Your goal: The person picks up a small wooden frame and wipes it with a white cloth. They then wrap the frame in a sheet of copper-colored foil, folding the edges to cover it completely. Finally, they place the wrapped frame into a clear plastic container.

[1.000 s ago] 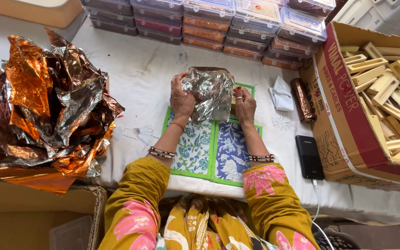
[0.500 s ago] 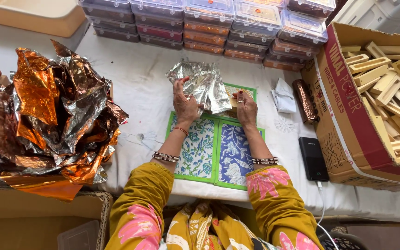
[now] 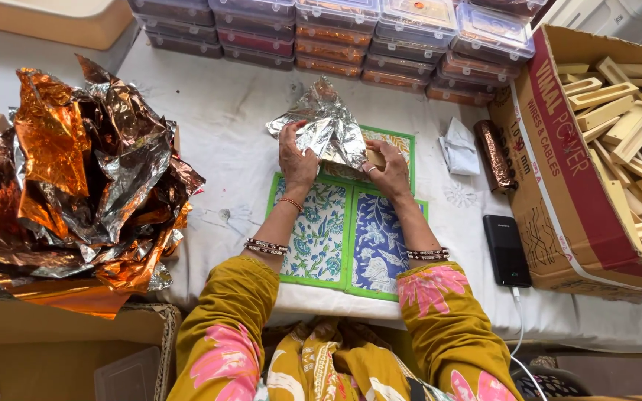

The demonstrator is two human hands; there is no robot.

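Holding crumpled silver foil (image 3: 326,128) with both hands above a block-print mat (image 3: 343,234). Left hand (image 3: 296,158): fingers pinched shut on the foil's left edge. Right hand (image 3: 391,172): fingers closed around a small tan block (image 3: 375,158) under the foil's right corner, also touching foil. Foil peaks away from the grip, toward stacked clear boxes (image 3: 336,37). Left of the grip: heap of orange and silver foil (image 3: 76,178). Right: a wrapped brown roll (image 3: 494,156), black power bank (image 3: 507,251), carton of wooden pieces (image 3: 626,141). Risk, judged: thin foil may tear where the 2 hands pull apart, or the block may slip out since the foil covers it only loosely.
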